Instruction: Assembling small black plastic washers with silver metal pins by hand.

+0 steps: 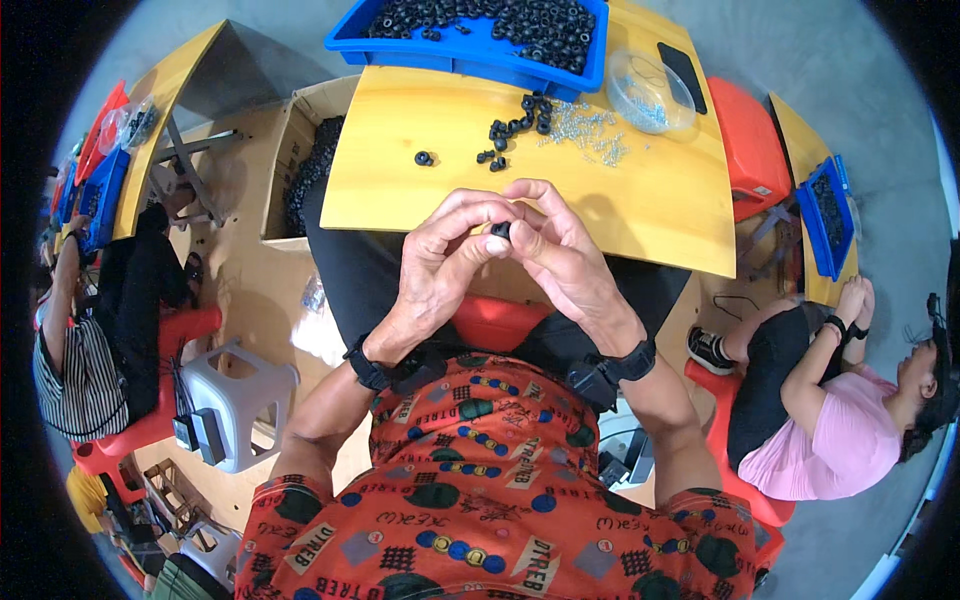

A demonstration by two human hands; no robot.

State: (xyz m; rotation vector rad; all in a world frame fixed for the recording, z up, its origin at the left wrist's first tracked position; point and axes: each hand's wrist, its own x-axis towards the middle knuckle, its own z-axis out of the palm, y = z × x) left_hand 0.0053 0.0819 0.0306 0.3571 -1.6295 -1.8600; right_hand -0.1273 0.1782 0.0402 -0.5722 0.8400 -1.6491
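Between my two hands, just over the near edge of the yellow table (400, 190), is a small black round part (500, 230). My left hand (447, 250) pinches it with thumb and forefinger. The fingers of my right hand (562, 247) close on it from the other side. Farther up the table lie several like black parts (515, 126) in a loose row, and one black piece (424, 158) sits alone to the left. Small clear or silvery bits (590, 132) are scattered beside the row.
A blue tray (450, 58) full of black parts stands at the table's far side. Right of it are a clear round tub (650, 92) and a dark flat slab (683, 76). A cardboard box (285, 180) of black parts stands left. People sit at tables on both sides.
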